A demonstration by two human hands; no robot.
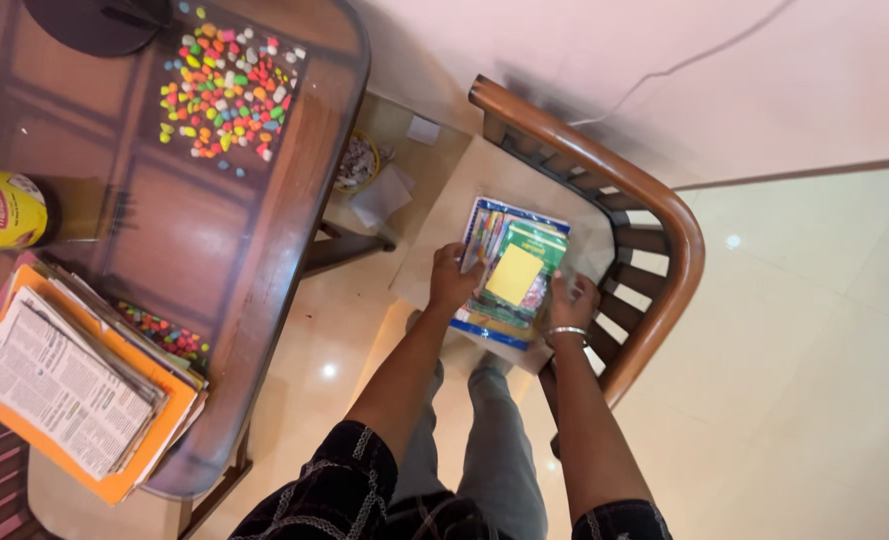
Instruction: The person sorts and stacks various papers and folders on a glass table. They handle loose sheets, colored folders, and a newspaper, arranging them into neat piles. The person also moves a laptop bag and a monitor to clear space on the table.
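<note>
Books in a small stack sit on the pale seat of a wooden chair, with both of the person's hands on them. The top of the pile shows a green cover with a plain yellow square lying on it, and a blue-edged book sticks out underneath at the near and far ends. The left hand grips the left edge of the stack, fingers curled over the top and thumb side against the edge. The right hand is pressed flat against the right edge, fingers spread a little along the side; a silver bangle circles that wrist. Between them the two hands clamp the pile from both sides, and it rests on the seat rather than in the air, as far as I can tell.

The chair has a curved back rail with slats, standing on a shiny cream tiled floor. To the left is a glass-topped wooden table, with a scatter of small coloured sweets or beads under or on the glass. A heap of newspapers on an orange folder lies at the near left corner, and a yellow jar lies beside it.
</note>
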